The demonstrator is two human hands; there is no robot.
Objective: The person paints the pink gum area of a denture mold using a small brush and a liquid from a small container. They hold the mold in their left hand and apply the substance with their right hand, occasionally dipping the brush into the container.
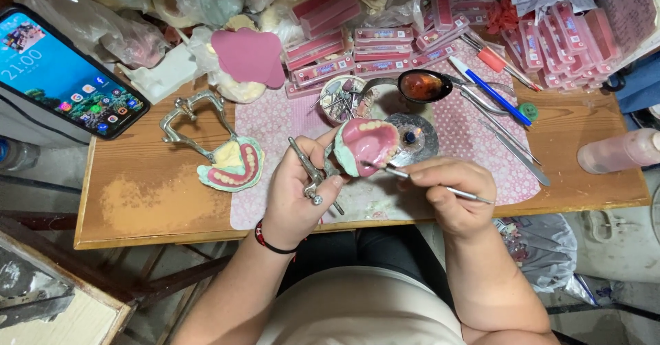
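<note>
At a cluttered wooden workbench (137,201), a person's left hand (299,194) is closed around a metal articulator frame (313,173) carrying a pink wax denture (368,144) on its pale green cast, held just above the patterned pink mat (474,135). The right hand (447,194) pinches a slim metal carving tool (426,182), its tip touching the denture's wax near the row of teeth. The teeth appear set and the wax base formed; trimming along the gum line looks to be under way, with smoothing seemingly left. A second denture cast (232,166) lies to the left beside another articulator (189,121), near a smartphone (65,70); trays of pink tooth cards (385,46) line the back
</note>
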